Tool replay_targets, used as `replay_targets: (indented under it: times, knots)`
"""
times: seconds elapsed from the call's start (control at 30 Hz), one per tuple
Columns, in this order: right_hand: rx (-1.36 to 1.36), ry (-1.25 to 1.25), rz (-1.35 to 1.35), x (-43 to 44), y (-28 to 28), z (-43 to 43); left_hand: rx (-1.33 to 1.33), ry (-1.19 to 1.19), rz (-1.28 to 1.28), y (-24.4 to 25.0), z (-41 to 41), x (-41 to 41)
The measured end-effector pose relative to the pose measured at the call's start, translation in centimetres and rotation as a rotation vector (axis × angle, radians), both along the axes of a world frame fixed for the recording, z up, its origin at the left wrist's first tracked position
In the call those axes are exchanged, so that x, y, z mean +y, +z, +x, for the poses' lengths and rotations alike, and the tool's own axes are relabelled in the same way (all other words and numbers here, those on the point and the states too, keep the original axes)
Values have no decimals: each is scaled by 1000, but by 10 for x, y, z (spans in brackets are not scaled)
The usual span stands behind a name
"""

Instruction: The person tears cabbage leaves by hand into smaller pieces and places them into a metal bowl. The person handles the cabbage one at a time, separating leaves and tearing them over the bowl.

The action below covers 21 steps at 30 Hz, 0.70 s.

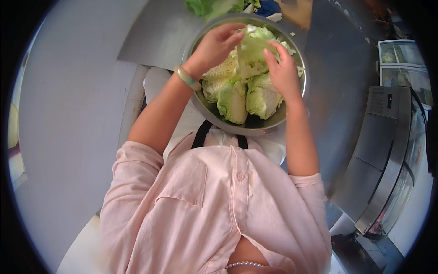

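Observation:
A large round metal bowl [236,128] stands in front of me, holding several pieces of leafy cabbage or lettuce. Two pale green heads [232,101] lie in its near half. My left hand [219,44], with a bangle [187,78] on the wrist, is over the bowl's left side, its fingers bent at the edge of a blurred green leaf [256,49]. My right hand [282,68] holds the right side of that leaf between thumb and fingers. Whether the left fingers grip the leaf cannot be told.
Beyond the bowl lie more green leaves [219,8], a dark blue item [268,8] and a brown board or carton piece [296,12]. A metal sheet or tabletop [154,37] extends at the upper left. A glass-fronted display case [390,150] is at the right.

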State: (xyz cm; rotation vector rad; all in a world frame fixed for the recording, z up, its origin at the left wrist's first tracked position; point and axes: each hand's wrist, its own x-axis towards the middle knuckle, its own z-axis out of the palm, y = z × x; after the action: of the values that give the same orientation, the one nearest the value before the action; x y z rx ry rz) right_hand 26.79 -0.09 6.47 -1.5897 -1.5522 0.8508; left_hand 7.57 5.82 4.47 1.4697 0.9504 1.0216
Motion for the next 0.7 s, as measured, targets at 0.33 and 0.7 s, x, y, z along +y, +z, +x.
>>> replay_targets:
  times: [0.33, 0.7]
  knots:
    - [-571, 187, 151, -15, -28, 9, 1020, -263, 29, -1, -9, -109]
    - [-732, 92, 217, -3, -22, -8, 898, 46, 305, -36, -44, -12]
